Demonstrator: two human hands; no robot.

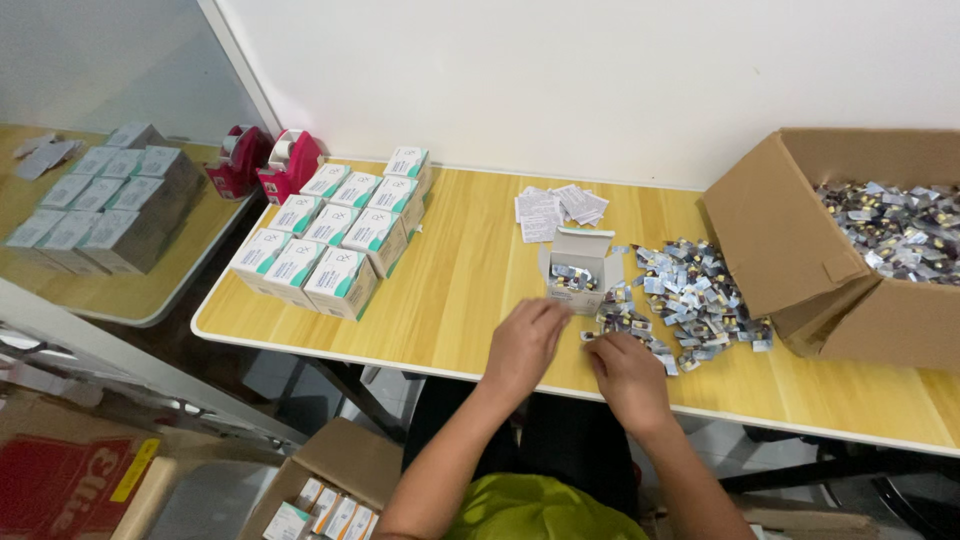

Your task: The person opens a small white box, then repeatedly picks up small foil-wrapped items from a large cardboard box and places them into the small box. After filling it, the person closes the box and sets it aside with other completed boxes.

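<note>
— Wooden tabletop (pixel 460 290) against a white wall; what stands on it?

— Biggest is a brown cardboard box (pixel 790 240) at the right, tipped toward the middle and full of silvery blister strips. On the left stand rows of closed white-and-green cartons (pixel 335 230), with two red tape dispensers (pixel 265 160) behind them.

— How much looks done?

— Judging by those rows, many cartons are filled; a loose pile of blister strips (pixel 700 295) remains, so plenty is left.

— And in hand?

— One small open carton (pixel 580 275) stands upright, flap up, mouth toward the ceiling, just beyond the fingers. Left hand (pixel 525 345) lies loosely curled, holding nothing I can see; right hand (pixel 625 375) pinches at strips at the pile's near edge. Folded paper leaflets (pixel 560 208) lie behind.
</note>
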